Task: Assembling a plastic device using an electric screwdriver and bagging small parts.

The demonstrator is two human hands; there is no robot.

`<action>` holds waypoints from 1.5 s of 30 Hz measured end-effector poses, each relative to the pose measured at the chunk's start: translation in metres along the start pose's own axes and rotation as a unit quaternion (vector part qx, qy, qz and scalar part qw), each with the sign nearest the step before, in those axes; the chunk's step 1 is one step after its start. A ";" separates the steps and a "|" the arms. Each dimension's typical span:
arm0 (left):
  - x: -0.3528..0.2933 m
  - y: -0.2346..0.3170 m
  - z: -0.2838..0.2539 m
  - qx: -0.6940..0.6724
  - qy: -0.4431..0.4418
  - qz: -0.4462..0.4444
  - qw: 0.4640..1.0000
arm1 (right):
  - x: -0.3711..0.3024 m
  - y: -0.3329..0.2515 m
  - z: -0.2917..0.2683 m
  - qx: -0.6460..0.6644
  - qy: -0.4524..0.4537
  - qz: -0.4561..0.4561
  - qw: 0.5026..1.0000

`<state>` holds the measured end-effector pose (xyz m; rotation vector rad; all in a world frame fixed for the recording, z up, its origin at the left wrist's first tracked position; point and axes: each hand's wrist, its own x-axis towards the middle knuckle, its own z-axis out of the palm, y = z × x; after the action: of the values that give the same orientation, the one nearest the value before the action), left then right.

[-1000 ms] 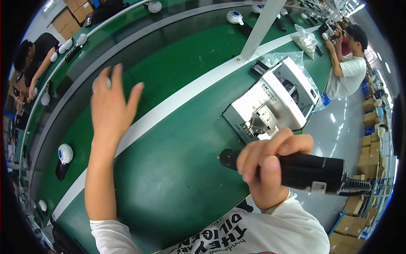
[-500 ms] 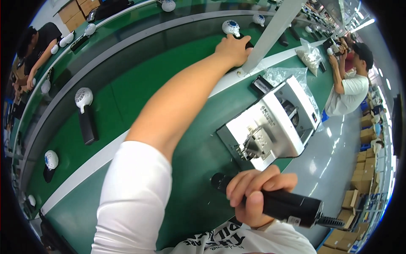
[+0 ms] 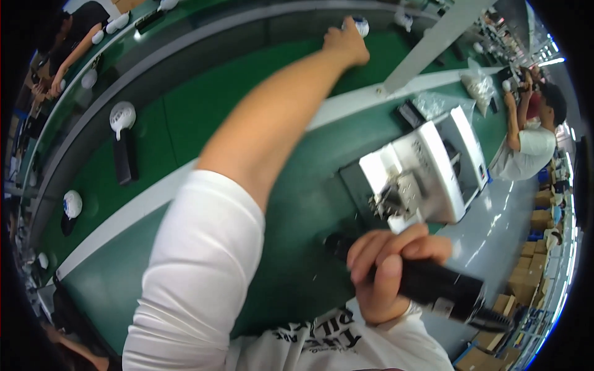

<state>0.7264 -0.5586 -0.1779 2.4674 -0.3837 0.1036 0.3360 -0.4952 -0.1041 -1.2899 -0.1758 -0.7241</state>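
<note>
My left arm reaches across to the far side of the green belt. There my left hand (image 3: pixel 348 44) is at a white round-headed device (image 3: pixel 362 26); one finger overlaps its head. The rest of the fingers and the device's lower part are hidden, so I cannot tell whether it is gripped. My right hand (image 3: pixel 393 272) is closed round a black electric screwdriver (image 3: pixel 442 281), held slantwise with its narrow tip to the left and its cord end to the lower right. Just beyond it stands a silver-white screw feeder (image 3: pixel 421 176).
Similar devices with black handles, like this white vented one (image 3: pixel 122 115), lie along the green belt (image 3: pixel 185 123). A slanting grey post (image 3: pixel 433 46) rises near my left hand. Beyond the feeder lie a black box (image 3: pixel 409 115) and plastic bags (image 3: pixel 479 88). Co-workers are at both sides.
My view has shifted, so most things sit higher and further right. My left hand has moved leftward and away, off the black part it covered before. My right hand keeps hold of the electric screwdriver.
</note>
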 end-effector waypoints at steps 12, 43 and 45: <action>-0.258 -0.049 -0.191 -0.458 -0.177 -0.126 0.862 | 0.059 -0.067 -0.066 -0.011 0.045 -0.153 0.987; -0.367 -0.014 -0.129 -0.556 -0.188 -0.062 0.807 | 0.055 -0.045 -0.015 0.139 -0.083 -0.049 0.986; -0.368 -0.015 -0.132 -0.541 -0.203 -0.069 0.813 | 0.055 -0.047 -0.016 0.128 -0.076 -0.008 0.989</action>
<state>0.3816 -0.3764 -0.1421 1.3379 -0.3057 -0.5682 0.3471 -0.5355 -0.0429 -1.0978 -0.3915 -0.5961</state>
